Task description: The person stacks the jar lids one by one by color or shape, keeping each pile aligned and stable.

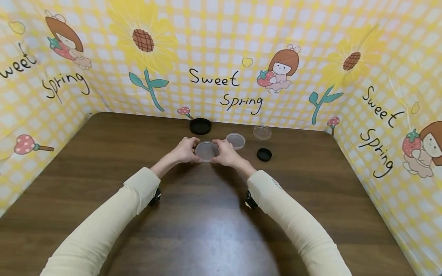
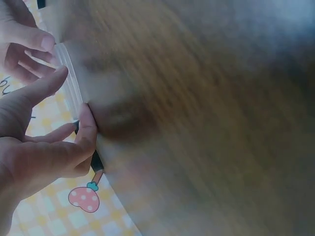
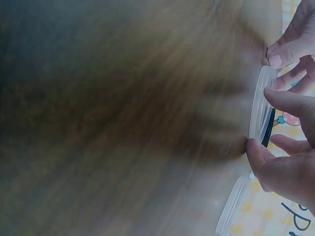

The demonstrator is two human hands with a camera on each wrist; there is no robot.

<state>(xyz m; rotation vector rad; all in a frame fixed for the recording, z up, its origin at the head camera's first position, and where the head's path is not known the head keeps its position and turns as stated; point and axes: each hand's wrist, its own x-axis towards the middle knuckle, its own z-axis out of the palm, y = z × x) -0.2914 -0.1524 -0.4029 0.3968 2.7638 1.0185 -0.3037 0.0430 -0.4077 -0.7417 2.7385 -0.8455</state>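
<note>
Both hands hold a clear round petri dish (image 1: 207, 151) near the far side of the table. My left hand (image 1: 187, 150) pinches its left edge with thumb and fingers. On the opposite edge, my right hand (image 1: 225, 153) does the same. The left wrist view shows the dish's rim (image 2: 74, 81) side-on between the two hands. From the right wrist, the dish (image 3: 263, 101) appears low over the table; whether it touches the wood I cannot tell. A second clear dish (image 1: 236, 141) lies just behind the right hand.
A large black round dish or lid (image 1: 200, 126) lies behind the left hand. To the right are another clear dish (image 1: 262, 132) by the back edge and a smaller black round piece (image 1: 264, 155). Checked cloth (image 1: 214, 50) walls the brown wooden table (image 1: 193, 222) at back and sides.
</note>
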